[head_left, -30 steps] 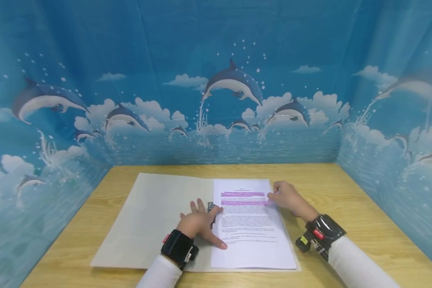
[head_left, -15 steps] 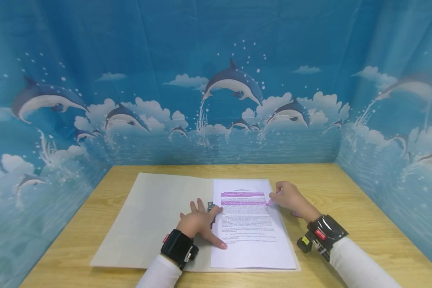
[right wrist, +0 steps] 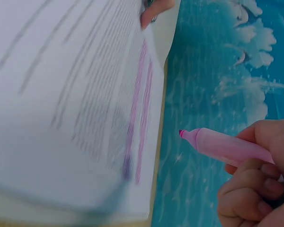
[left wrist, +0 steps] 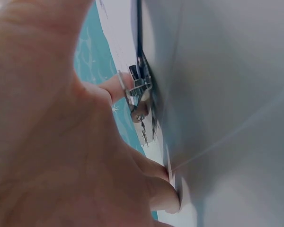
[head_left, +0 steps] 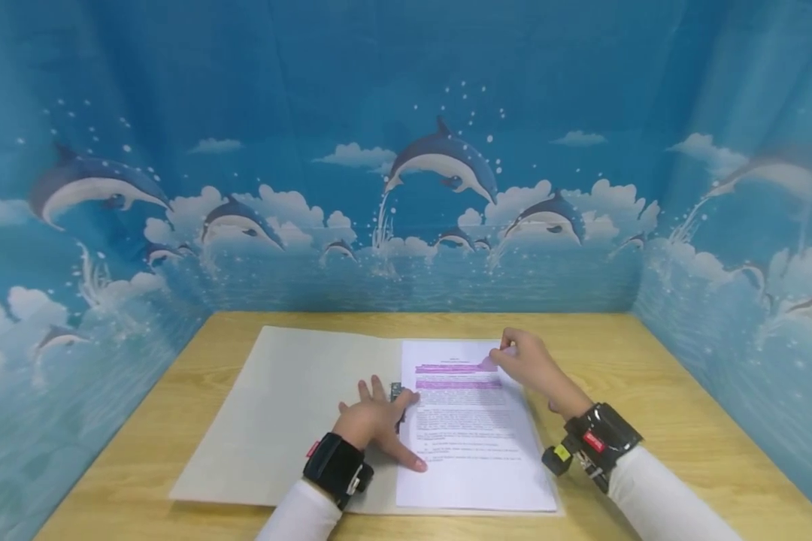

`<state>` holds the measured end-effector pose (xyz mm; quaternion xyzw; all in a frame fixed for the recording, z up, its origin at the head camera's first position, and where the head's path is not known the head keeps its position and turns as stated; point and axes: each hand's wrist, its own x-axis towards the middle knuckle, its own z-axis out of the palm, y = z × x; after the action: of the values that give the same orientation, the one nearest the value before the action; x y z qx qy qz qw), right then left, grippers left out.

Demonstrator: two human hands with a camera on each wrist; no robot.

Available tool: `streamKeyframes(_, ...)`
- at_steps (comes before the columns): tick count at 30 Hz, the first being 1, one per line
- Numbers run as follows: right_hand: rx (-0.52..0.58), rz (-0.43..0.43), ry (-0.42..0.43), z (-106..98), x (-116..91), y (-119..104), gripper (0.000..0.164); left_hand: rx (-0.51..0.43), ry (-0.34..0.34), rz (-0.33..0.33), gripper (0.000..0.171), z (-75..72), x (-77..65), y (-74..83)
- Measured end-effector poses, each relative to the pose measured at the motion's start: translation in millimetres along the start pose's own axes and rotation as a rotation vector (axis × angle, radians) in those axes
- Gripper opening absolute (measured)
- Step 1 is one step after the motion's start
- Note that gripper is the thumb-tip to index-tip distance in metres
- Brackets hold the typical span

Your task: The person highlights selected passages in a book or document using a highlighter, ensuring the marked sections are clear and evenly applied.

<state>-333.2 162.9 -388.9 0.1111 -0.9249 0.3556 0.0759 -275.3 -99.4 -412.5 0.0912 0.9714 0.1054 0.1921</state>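
Observation:
My right hand [head_left: 536,368] grips a pink highlighter [right wrist: 227,145] with its fingers curled round the barrel. In the right wrist view the uncapped tip points toward the page and looks raised off it. The printed sheets [head_left: 470,481] lie in the right half of an opened pale folder [head_left: 277,421], with two bands of purple-pink highlighting [head_left: 456,385] near the top. Fingers spread, my left hand [head_left: 372,422] rests across the folder's fold and the sheets' left edge. Beneath it shows part of a metal clip [left wrist: 139,85] at the spine.
A light wooden table [head_left: 690,421] carries the folder. Behind and at both sides hangs a blue curtain [head_left: 311,90] printed with dolphins. Each wrist wears a black strap with a camera; the right camera [head_left: 556,460] sits near the folder's right edge.
My right hand has lifted the highlighter from the end of the lower highlighted band and moved up and left, over the upper band. My left hand stays put. The head view tilts slightly.

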Motion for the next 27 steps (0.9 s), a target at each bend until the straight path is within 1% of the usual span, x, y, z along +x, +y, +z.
streamKeyframes(3, 0.005, -0.044, -0.014, 10.6, 4.8, -10.6, 0.019, 0.004, 0.000, -0.002, 0.117, -2.0, -1.7, 1.1)
streamKeyframes(8, -0.014, -0.032, -0.062, 33.5, 8.5, -24.5, 0.023, 0.023, 0.008, 0.003, 0.119, -3.5, -2.9, 3.4)
streamKeyframes(10, -0.033, -0.046, -0.070, 43.2, 9.5, -29.4, 0.024, 0.032, 0.010, -0.004, 0.120, -3.1, -2.5, 3.4)
streamKeyframes(16, -0.041, -0.144, -0.039, 67.5, 14.3, -40.6, 0.019, 0.070, 0.002, -0.015, 0.126, -1.1, 0.4, 0.8)
streamKeyframes(20, -0.042, -0.182, -0.046, 78.0, 17.9, -44.9, 0.017, 0.076, 0.004, -0.011, 0.126, -0.4, 2.0, 0.3)
streamKeyframes(27, -0.032, -0.154, -0.079, 84.8, 19.2, -49.2, 0.017, 0.080, 0.014, -0.024, 0.125, 0.6, 2.1, 1.8)
